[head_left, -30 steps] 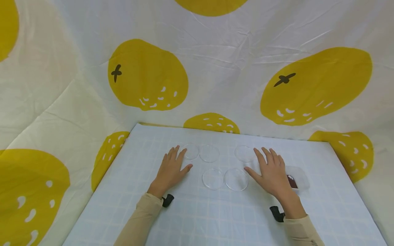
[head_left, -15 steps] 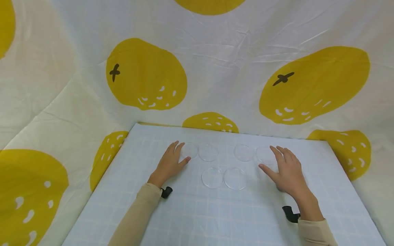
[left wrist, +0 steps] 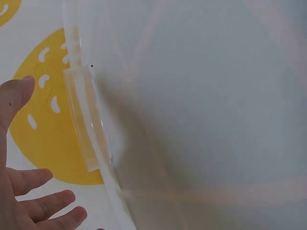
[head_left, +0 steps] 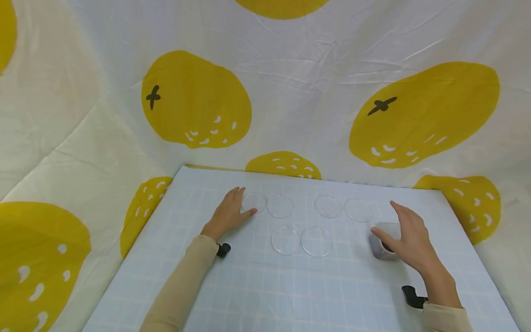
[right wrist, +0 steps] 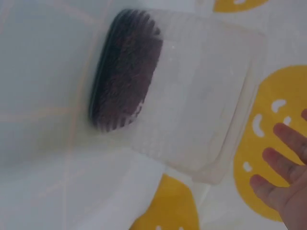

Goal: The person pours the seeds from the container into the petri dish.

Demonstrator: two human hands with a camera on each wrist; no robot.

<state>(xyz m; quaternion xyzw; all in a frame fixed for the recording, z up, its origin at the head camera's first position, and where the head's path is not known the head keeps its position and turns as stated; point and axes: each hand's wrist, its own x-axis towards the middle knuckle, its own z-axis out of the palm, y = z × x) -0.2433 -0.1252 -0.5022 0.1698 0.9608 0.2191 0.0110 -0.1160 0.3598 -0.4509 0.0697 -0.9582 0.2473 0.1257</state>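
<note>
My left hand (head_left: 227,214) reaches beside the far-left clear petri dish (head_left: 255,203), its thumb near the rim. The left wrist view shows the fingers spread and apart from a clear dish rim (left wrist: 84,120). At the right, my right hand (head_left: 410,240) hovers at a clear plastic container (head_left: 378,249) and partly covers it in the head view. In the right wrist view, dark reddish-purple contents (right wrist: 127,72), too blurred to identify, fill the bottom of that container. The right fingers (right wrist: 278,165) are extended and do not touch it.
More clear petri dishes lie flat on the pale checked cloth (head_left: 249,295): one back-left dish (head_left: 280,206), a back-right pair (head_left: 328,206), and a front pair (head_left: 285,240). A patterned curtain (head_left: 298,106) hangs behind the table.
My right hand has moved right, away from the back-right dishes, uncovering the outer one and coming to the container. My left hand has shifted slightly toward the back.
</note>
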